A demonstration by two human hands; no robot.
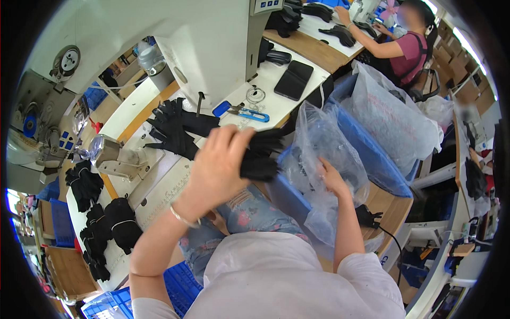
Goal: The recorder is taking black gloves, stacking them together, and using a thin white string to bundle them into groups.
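My left hand is closed around a stack of black gloves, held above my lap near the table edge. To the right, my right hand grips the side of a transparent plastic bag, which stands up out of a blue bin. The bag's folds partly cover the fingers. More black gloves lie fanned out on the white sewing table, just beyond my left hand. Tied bundles of black gloves rest on the table at the left.
A sewing machine rises over the table. Blue-handled thread snips and a black phone lie on its right side. Another blue bin holds a filled plastic bag. A co-worker sits at the far right table.
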